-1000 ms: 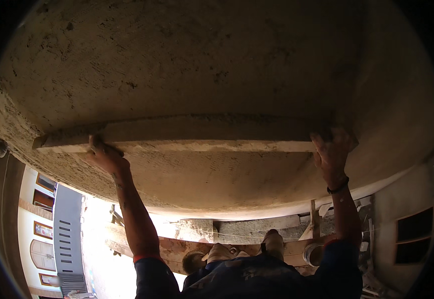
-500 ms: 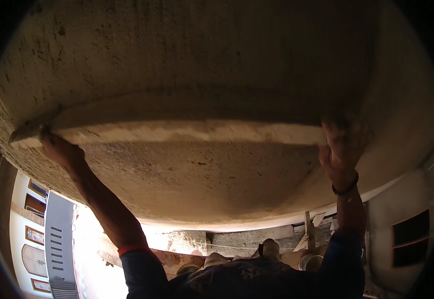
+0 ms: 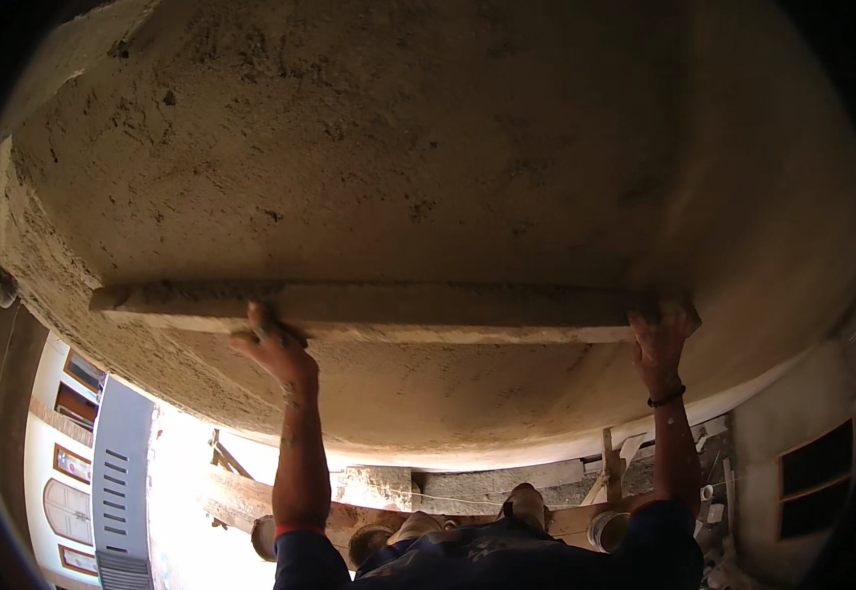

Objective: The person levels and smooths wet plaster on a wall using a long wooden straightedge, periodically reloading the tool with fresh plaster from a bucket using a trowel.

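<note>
Both my hands are closed on a long, straight wooden board (image 3: 467, 307), which lies across a rough plastered wall (image 3: 349, 147) in front of me. My left hand (image 3: 278, 352) grips the lower edge some way in from the left end, fingers partly behind the board. At the right end, my right hand (image 3: 660, 339) wraps over the board; a dark bracelet circles that wrist. The plaster is damp-looking, with pits and dark streaks above the board and a smoother patch at the right.
Below me runs a plank (image 3: 349, 513) with round containers by it, one a pale bucket (image 3: 609, 531). A wooden post (image 3: 612, 467) stands at the lower right. A grey slotted gate (image 3: 123, 472) and a house front lie at the left, a dark window (image 3: 816, 479) at the right.
The board has come down the wall toward me and shifted somewhat right. My left hand has moved inward from near the board's left end; my right hand has come lower with the board.
</note>
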`<state>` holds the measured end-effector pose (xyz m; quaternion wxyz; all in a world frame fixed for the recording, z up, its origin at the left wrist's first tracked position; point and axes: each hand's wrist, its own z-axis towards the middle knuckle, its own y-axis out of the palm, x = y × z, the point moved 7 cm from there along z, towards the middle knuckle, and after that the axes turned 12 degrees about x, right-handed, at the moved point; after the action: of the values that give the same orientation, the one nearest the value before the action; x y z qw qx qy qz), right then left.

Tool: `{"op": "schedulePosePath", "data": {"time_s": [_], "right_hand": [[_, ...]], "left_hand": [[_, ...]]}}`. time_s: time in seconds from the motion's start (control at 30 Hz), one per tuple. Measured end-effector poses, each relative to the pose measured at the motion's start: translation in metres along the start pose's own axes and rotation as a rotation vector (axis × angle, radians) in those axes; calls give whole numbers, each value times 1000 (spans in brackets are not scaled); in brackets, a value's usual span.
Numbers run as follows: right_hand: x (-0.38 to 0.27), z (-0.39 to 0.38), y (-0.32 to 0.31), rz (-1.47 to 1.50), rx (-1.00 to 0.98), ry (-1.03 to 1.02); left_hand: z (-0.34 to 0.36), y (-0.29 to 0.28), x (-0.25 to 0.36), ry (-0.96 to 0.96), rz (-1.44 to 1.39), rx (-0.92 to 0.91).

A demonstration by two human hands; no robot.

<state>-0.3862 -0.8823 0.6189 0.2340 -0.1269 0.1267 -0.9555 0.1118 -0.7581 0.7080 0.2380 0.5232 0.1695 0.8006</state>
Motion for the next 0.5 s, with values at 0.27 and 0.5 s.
{"op": "schedulePosePath", "data": {"time_s": [0.27,0.5], "right_hand": [[7,65,-22,-41,7,27],[-34,234,-58,-67,209,-5]], "left_hand": [[31,10,20,107,149,110],[168,79,166,270,25,133]]}}
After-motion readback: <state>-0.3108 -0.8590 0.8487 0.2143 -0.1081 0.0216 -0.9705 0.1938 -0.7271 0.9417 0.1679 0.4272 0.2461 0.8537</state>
